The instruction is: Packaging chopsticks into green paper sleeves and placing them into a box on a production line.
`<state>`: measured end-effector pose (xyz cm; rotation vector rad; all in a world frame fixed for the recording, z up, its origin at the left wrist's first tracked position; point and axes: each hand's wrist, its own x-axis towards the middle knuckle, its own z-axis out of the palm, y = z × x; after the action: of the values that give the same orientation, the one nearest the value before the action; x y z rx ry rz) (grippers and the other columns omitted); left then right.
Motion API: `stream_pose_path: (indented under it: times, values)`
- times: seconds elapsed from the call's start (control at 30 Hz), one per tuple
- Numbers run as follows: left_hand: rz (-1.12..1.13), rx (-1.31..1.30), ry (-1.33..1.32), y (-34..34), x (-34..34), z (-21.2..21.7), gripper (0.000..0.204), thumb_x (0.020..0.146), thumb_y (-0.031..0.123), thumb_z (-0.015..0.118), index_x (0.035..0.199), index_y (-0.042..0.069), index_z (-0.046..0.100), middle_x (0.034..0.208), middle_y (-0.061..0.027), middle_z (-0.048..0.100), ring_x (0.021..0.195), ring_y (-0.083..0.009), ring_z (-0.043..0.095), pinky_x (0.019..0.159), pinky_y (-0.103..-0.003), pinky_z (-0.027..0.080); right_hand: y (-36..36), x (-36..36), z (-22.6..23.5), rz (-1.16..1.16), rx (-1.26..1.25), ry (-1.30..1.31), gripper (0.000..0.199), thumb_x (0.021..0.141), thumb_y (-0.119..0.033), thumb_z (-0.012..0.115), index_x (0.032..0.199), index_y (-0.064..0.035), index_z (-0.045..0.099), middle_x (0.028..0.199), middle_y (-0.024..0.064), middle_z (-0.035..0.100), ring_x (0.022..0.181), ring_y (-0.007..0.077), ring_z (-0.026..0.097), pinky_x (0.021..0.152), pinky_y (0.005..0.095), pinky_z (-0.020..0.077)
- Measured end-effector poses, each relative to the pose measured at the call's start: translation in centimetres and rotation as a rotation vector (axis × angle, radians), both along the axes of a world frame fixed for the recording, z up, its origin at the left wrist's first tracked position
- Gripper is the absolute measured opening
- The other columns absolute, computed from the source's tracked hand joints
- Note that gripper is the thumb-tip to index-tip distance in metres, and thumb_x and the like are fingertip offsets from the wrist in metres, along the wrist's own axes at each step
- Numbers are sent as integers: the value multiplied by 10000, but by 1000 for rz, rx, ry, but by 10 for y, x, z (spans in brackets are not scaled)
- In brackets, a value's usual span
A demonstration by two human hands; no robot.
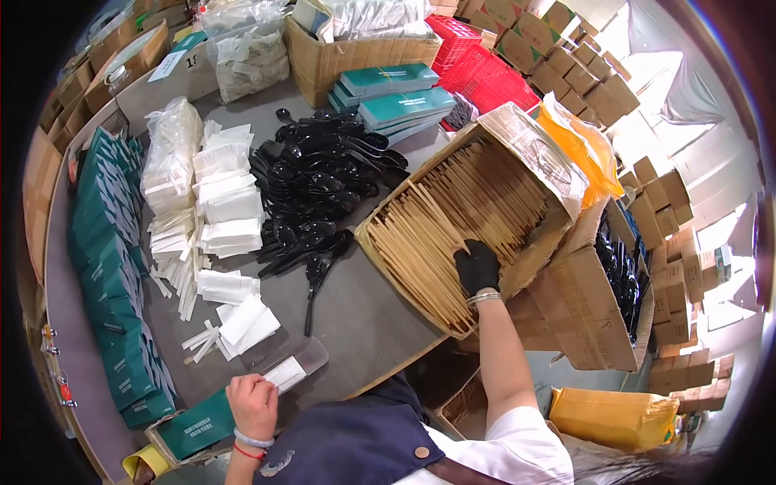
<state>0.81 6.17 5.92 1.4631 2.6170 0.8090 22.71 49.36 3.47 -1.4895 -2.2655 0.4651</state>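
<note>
My right hand [477, 268], in a black glove, reaches into an open cardboard box [380, 271] and pinches the end of wooden chopsticks [428, 242]. The box is full of loose chopsticks lying side by side. At the table's near edge my bare left hand [252, 404] is closed over the end of a green paper packet [194, 424]. A white packet [285, 374] lies in a clear, round-ended trough [314, 354] beside those fingers. My fingertips partly hide where packet and trough meet.
Black plastic spoons [311, 178] lie heaped at the table's middle, beside stacked white packets [230, 194]. Green packets [113, 299] line the left side. Stacked green packets [404, 105], a carton [356, 61] and red crates [485, 77] stand behind. Another carton [594, 299] holds black items at right.
</note>
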Motion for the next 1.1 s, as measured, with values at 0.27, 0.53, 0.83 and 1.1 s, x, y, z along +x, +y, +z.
stream_pose_path:
  times: [0.27,0.53,0.83,1.1]
  values:
    - [22,-23,49,1,-2,-2,124,678,81,730,763,82,640,882,-48,587,869,-269,529,771,-405,390,-1,-2,15,-42,-111,-51,280,867,-279,616,1025,-59,689,1042,158,668,963,352,630,854,432,487]
    - [-6,-14,65,-5,-2,1,116,676,81,739,761,91,660,844,-42,584,849,-262,537,756,-398,391,4,2,1,56,-34,-47,322,852,-288,628,1039,-29,673,1033,200,655,970,366,618,858,438,477]
    - [-23,-3,109,4,2,-4,77,720,113,730,776,118,677,818,-11,587,823,-231,539,746,-385,382,-105,-92,9,794,9,275,295,740,-62,707,1029,-79,649,910,134,633,806,335,628,710,381,518]
    - [-46,-93,153,-20,11,-12,252,659,174,747,896,131,675,892,7,597,881,-232,523,787,-416,354,-129,-166,-12,1046,-24,-168,230,767,-195,709,994,-230,689,949,26,615,870,267,642,694,398,520]
